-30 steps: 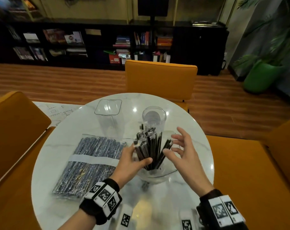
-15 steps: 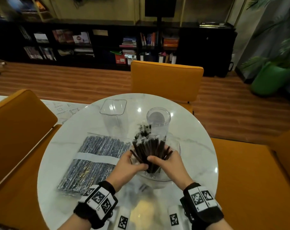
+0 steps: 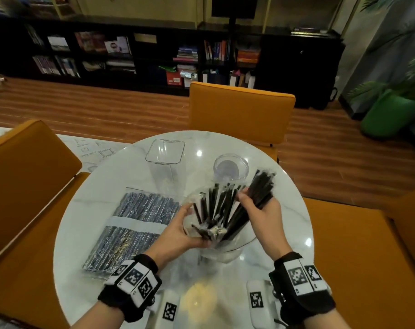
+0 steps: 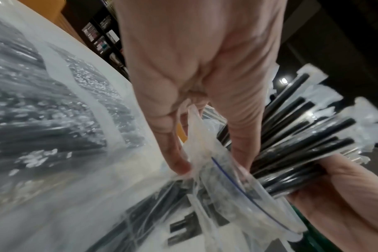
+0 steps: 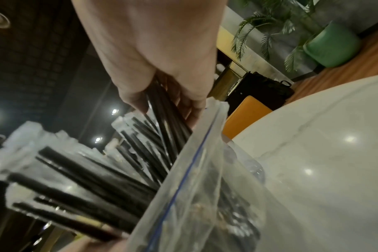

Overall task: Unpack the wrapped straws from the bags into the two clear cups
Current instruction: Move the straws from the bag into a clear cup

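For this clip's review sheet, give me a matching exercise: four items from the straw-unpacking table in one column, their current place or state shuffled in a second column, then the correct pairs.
Things:
1. square clear cup
2. sealed bag of straws
3. open bag
4. bunch of wrapped straws

Places or states:
A. gripped in the right hand, part-way out of the bag
B. lying flat on the table, left of the hands
C. standing empty at the far left of the table
D. held at its mouth by the left hand

Pairs: 1-C, 2-B, 3-D, 4-A

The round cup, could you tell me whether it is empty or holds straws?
Empty: the round cup shows only its clear bottom, no straws inside.
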`<state>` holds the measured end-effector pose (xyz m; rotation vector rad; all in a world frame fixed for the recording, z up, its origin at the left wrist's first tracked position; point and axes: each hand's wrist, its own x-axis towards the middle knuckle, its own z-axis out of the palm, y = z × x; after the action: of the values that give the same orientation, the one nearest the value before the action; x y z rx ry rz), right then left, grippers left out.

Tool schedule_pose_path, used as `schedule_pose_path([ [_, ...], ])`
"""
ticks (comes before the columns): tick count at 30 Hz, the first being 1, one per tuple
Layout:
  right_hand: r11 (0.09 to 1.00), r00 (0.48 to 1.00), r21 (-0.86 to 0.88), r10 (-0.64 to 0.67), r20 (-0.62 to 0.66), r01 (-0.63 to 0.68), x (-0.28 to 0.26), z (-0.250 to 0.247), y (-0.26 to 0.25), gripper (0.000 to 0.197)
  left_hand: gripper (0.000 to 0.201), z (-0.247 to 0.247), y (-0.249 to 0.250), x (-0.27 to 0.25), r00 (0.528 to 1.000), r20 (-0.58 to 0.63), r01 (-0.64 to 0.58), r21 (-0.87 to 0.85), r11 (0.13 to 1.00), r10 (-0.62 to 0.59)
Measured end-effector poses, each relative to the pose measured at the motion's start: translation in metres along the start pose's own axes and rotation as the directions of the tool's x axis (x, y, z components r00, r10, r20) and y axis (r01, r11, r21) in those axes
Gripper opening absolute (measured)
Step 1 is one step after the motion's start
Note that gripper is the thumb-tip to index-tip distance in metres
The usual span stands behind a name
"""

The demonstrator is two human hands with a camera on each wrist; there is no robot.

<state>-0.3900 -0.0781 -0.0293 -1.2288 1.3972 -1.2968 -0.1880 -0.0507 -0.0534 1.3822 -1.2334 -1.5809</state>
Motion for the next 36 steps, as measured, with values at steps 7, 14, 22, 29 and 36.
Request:
schedule_pose_path([
  [7, 0.967, 0.975, 0.137, -0.222, 0.032, 0.216, 0.03, 0.01, -0.096, 0.008, 0.094, -0.034, 0.049, 0.011, 0.998, 0.052, -0.035, -0.034, 0.999, 0.037],
  [14, 0.938, 0.949, 0.194, -0.307, 0.07, 0.289, 0.052, 0.019, -0.164, 0.006, 0.095, -0.067, 0.063, 0.034, 0.994, 0.099, -0.035, -0.081, 0.996, 0.043],
  [22, 0.84, 0.902, 0.332, -0.41, -0.132, 0.43, 0.113, -0.013, -0.22, 0.033, 0.093, -0.09, 0.044, 0.049, 0.992, 0.128, -0.002, -0.111, 0.994, 0.017],
  [29, 0.949, 0.928, 0.05, -0.292, -0.231, 0.311, 0.157, 0.035, -0.118, 0.008, 0.096, -0.109, 0.028, 0.046, 0.997, 0.073, 0.05, -0.131, 0.99, -0.041],
  [36, 0.961, 0.973, -0.244, 0.074, -0.218, -0.128, 0.157, 0.049, -0.011, 0.024, 0.094, -0.115, 0.029, 0.046, 0.997, 0.041, 0.071, -0.146, 0.987, -0.066],
])
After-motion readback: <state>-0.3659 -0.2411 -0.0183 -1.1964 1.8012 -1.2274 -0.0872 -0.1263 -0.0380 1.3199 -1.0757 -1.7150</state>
